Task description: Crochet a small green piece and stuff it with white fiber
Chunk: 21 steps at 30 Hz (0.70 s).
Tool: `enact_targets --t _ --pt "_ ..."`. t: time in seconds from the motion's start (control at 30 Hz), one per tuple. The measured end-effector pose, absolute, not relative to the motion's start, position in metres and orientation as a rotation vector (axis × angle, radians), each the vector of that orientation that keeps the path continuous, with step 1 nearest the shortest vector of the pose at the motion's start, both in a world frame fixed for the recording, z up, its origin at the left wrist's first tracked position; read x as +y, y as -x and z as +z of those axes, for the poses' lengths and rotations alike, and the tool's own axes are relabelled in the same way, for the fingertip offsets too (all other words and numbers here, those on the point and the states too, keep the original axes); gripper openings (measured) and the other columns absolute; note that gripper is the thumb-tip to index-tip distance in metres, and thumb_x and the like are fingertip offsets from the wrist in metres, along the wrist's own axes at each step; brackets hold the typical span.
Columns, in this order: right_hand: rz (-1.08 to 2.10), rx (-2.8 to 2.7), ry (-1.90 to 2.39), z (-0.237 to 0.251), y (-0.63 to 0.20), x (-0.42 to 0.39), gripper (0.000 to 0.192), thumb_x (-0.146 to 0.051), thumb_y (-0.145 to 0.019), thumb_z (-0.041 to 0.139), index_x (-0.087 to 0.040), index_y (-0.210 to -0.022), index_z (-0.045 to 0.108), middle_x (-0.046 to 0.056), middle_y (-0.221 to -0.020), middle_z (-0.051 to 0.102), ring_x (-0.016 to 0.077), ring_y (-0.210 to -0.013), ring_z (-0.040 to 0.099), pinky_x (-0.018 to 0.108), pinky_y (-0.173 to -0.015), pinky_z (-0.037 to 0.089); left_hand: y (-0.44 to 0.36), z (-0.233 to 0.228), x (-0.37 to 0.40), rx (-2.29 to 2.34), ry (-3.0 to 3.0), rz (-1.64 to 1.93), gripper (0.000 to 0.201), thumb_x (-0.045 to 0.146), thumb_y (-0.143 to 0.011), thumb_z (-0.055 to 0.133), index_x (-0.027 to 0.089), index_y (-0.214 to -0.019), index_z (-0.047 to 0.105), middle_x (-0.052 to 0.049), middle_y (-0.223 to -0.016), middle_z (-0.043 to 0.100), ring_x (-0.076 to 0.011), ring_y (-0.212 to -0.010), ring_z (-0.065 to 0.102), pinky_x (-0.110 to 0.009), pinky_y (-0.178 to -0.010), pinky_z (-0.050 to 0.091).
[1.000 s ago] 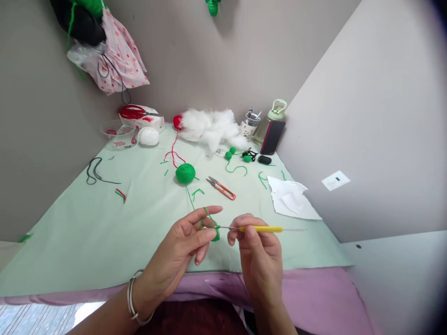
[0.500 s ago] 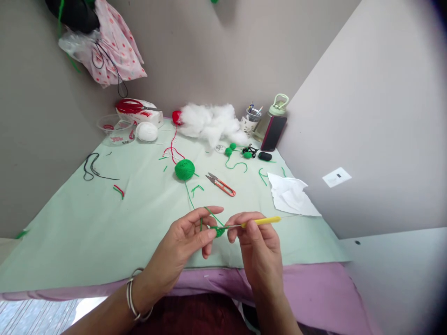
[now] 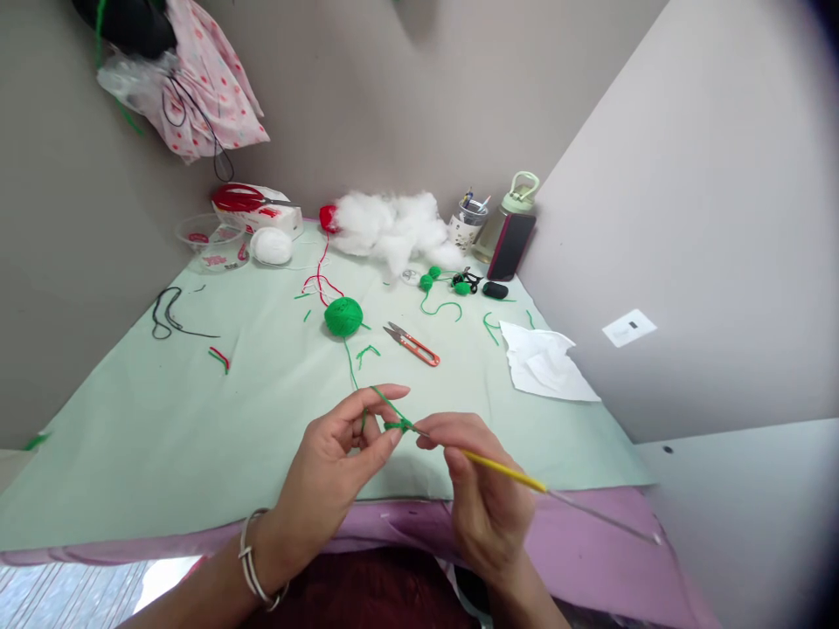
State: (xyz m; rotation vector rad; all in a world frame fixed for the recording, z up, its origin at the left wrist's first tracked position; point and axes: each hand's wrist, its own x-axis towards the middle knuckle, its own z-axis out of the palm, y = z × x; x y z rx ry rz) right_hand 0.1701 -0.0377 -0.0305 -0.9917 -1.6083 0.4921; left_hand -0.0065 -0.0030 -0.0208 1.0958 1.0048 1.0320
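Between thumb and fingers, my left hand (image 3: 344, 454) pinches a small green crochet piece (image 3: 397, 425), with green yarn (image 3: 388, 402) running over its raised index finger. That strand leads back to a green yarn ball (image 3: 343, 316) on the table. My right hand (image 3: 488, 489) grips a crochet hook (image 3: 511, 473) with a yellow handle, its metal tip at the crochet piece and its thin rear end pointing down to the right. Part of the crochet piece is hidden by my left fingers. Beyond the hands lie orange thread snips (image 3: 412, 344).
White stuffing (image 3: 393, 229) is heaped at the back beside a red yarn ball (image 3: 328, 217). A bottle (image 3: 502, 223) and a phone (image 3: 512, 247) stand at back right. Crumpled white paper (image 3: 544, 360) lies right, a white yarn ball (image 3: 272, 246) back left. Yarn scraps are scattered about.
The crochet hook has swung from nearly level to slanting, its rear end now lower and nearer me. My right hand has turned with it. The crochet piece has shifted slightly left and tilted.
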Motion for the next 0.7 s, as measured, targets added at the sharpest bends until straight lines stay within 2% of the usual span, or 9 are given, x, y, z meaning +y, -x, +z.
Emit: enact_targets --t 0.07,0.13,0.23,0.3,0.37,0.47,0.53,0.6,0.7 --pt "0.369 -1.71 0.984 -0.035 -0.17 -0.038 0.032 -0.007 -0.102 0.053 -0.026 -0.122 0.07 0.007 -0.105 0.078 0.0201 -0.096 0.074 0.034 -0.081 0.062 0.004 -0.019 -0.005 1.042 -1.114 1.085 0.029 0.025 -0.087 0.082 0.024 -0.116 0.08 0.002 -0.08 0.062 -0.0106 -0.062 0.046 -0.027 -0.067 0.045" --pt "0.204 -1.779 0.985 -0.042 -0.169 -0.038 0.039 -0.007 -0.101 0.056 -0.027 -0.131 0.069 0.01 -0.11 0.078 0.0213 -0.097 0.075 0.035 -0.079 0.064 0.002 -0.017 -0.005 1.004 -1.033 1.071 0.042 0.025 -0.083 0.086 0.025 -0.124 0.077 0.002 -0.086 0.064 -0.0088 -0.06 0.044 -0.025 -0.061 0.043" --pt "-0.013 -1.854 0.988 -0.049 -0.169 -0.039 0.049 -0.011 -0.098 0.063 -0.033 -0.142 0.067 0.011 -0.118 0.077 0.025 -0.103 0.076 0.038 -0.077 0.065 0.002 -0.015 -0.002 0.828 -0.772 0.913 0.061 0.032 -0.081 0.09 0.022 -0.138 0.069 0.006 -0.076 0.057 -0.0041 -0.05 0.03 -0.021 -0.047 0.025" --pt "0.041 -1.814 1.0 -0.047 -0.168 -0.038 0.047 -0.011 -0.099 0.062 -0.035 -0.139 0.069 0.009 -0.116 0.077 0.0255 -0.102 0.075 0.039 -0.077 0.064 0.005 -0.013 0.002 0.717 -0.63 0.831 0.057 0.033 -0.085 0.087 0.017 -0.137 0.069 0.011 -0.061 0.043 -0.0029 -0.047 0.019 -0.02 -0.046 0.016" --pt "0.249 -1.632 1.024 -0.041 -0.167 -0.037 0.037 -0.011 -0.102 0.058 -0.032 -0.128 0.075 0.007 -0.103 0.077 0.0227 -0.092 0.073 0.038 -0.075 0.062 0.008 -0.013 0.006 0.667 -0.564 0.833 0.046 0.03 -0.089 0.084 0.015 -0.13 0.073 0.013 -0.058 0.035 -0.0023 -0.048 0.015 -0.019 -0.047 0.015" --pt "0.571 -1.319 0.99 -0.031 -0.163 -0.031 0.028 -0.015 -0.106 0.054 -0.029 -0.109 0.077 0.003 -0.088 0.073 0.0176 -0.076 0.066 0.034 -0.07 0.057 0.009 -0.012 0.007 0.672 -0.584 0.887 0.038 0.026 -0.089 0.083 0.018 -0.126 0.076 0.01 -0.065 0.044 -0.0005 -0.048 0.018 -0.018 -0.048 0.016" --pt "0.685 -1.262 0.958 -0.027 -0.159 -0.026 0.024 -0.019 -0.106 0.057 -0.028 -0.103 0.078 0.003 -0.09 0.074 0.0169 -0.075 0.066 0.033 -0.069 0.057 0.008 -0.013 0.006 0.681 -0.658 0.874 0.037 0.027 -0.089 0.083 0.021 -0.125 0.078 0.008 -0.071 0.049 0.0004 -0.048 0.022 -0.019 -0.048 0.015" --pt "0.679 -1.31 0.979 -0.026 -0.156 -0.023 0.021 -0.019 -0.104 0.06 -0.026 -0.103 0.08 0.005 -0.093 0.076 0.0182 -0.081 0.07 0.033 -0.071 0.059 0.007 -0.015 0.005 0.71 -0.736 0.88 0.035 0.03 -0.089 0.084 0.023 -0.122 0.079 0.006 -0.076 0.054 0.0003 -0.048 0.027 -0.019 -0.047 0.017" --pt "0.482 -1.448 1.027 -0.03 -0.152 -0.024 0.025 -0.012 -0.102 0.06 -0.026 -0.109 0.079 0.005 -0.093 0.077 0.0184 -0.084 0.073 0.032 -0.071 0.061 0.004 -0.018 0.003 0.796 -0.805 0.942 0.041 0.034 -0.086 0.087 0.024 -0.125 0.079 0.003 -0.084 0.061 -0.0015 -0.053 0.039 -0.018 -0.05 0.028"
